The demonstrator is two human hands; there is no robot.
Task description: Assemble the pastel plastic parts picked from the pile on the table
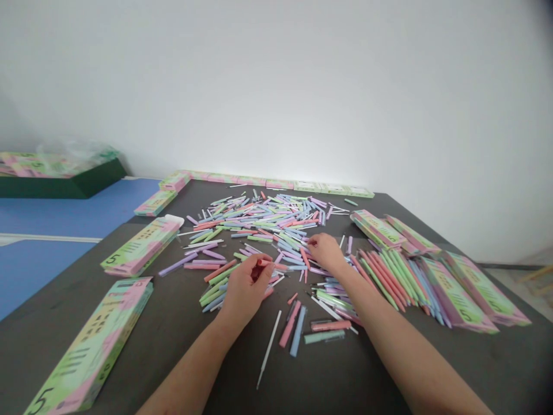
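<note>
- Where the matte dark-grey tabletop (173,340) nears the person, bare surface shows between the left-hand cartons and the left forearm, and again in the near right corner.
- Its left edge borders a flat blue surface (52,213); along its far edge, by the pale wall (276,86), runs a row of flat pink-and-green cardboard boxes (276,183).
- On the blue surface, an open dark-green tray (95,180) holds similar boxes and crumpled clear plastic (78,151).
- Long green-and-pink printed cartons marked "5" (86,346) lie at the left; one has a pale flap out at its far end. Their contents are hidden.
- More green-and-pink cartons (458,294) lie at the right, beside slim red, green and blue plastic pens (393,276) laid side by side.
- A loose heap of pastel plastic pen parts and thin white refills (268,213) fills the middle, between the hands and the far boxes.
- The left hand (247,282) pinches a coral-pink plastic tube (279,266) at the heap's near side.
- The right hand (326,252), apart from the left, curls over the heap; whether it grips anything, I cannot tell.
- Between the forearms lie a white refill (270,349) and coral and blue barrels (298,331).
</note>
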